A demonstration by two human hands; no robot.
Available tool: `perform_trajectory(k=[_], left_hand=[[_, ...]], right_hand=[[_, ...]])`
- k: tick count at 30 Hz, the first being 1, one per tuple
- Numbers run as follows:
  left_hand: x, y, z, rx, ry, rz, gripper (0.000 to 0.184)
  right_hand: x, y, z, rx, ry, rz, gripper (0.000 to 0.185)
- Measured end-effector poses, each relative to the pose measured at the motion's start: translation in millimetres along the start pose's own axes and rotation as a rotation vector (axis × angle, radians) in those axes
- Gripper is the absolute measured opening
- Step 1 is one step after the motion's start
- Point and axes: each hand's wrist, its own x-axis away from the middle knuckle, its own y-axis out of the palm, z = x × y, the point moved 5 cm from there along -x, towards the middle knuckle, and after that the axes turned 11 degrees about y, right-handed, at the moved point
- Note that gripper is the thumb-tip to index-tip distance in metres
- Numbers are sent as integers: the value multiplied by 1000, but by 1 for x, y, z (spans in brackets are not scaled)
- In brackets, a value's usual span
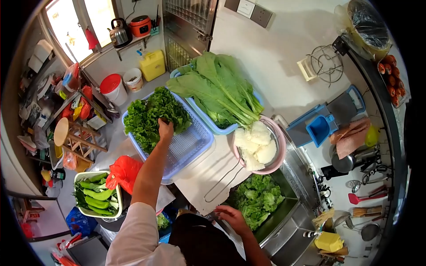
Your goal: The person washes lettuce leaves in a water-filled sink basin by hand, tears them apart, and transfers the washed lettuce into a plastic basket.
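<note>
Leafy green lettuce fills the far left part of a blue-purple basket. My left hand reaches into these leaves, its fingers partly hidden among them and closed around some. Near the sink's edge, my right hand hovers with its fingers apart and nothing in it. More lettuce lies in the metal sink beside it. Long green leaves rest in a blue tub behind the basket. White vegetable pieces sit in a wire strainer over a pink basin.
A tray of green peppers and a red bag stand at the left. The strainer's long handle crosses the pale board. A wooden stool is farther left, and utensils hang at the right.
</note>
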Motion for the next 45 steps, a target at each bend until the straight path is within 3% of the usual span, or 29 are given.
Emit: perform_trajectory(k=[4, 5, 7, 9, 11, 14, 17, 20, 25, 30, 39, 45], left_hand=[[-2, 4, -8, 81, -8, -34, 53], [1, 1, 0, 117, -32, -52, 54], [3, 0, 10, 173, -3, -100, 56], [13, 2, 2, 209, 94, -159, 59], [22, -3, 11, 203, 206, -146, 62], [28, -7, 16, 75, 311, -140, 68], [32, -11, 35, -75, 316, -124, 73], [33, -13, 49, -137, 163, -102, 73], [37, -2, 60, -184, 132, -18, 70], [47, 4, 52, -203, 193, 47, 71], [87, -17, 54, 20, 331, -24, 73], [105, -54, 85, -7, 283, -80, 51]], right_hand=[[-10, 42, -46, 129, -70, -175, 30], [-19, 48, -50, 236, 2, -160, 30], [-57, 56, -61, 571, -175, -76, 34], [-102, 74, -78, 795, -560, 168, 45], [-141, 94, -95, 1070, -527, 255, 54], [-196, 104, -95, 1360, -329, 214, 50], [-213, 107, -86, 1551, -288, 227, 41], [-210, 102, -70, 1589, -232, 188, 37], [-201, 103, -62, 1584, -289, 300, 28], [-199, 99, -64, 1493, -295, 258, 33], [-198, 95, -63, 1328, -272, 239, 38], [-200, 93, -62, 1316, -248, 213, 39]])
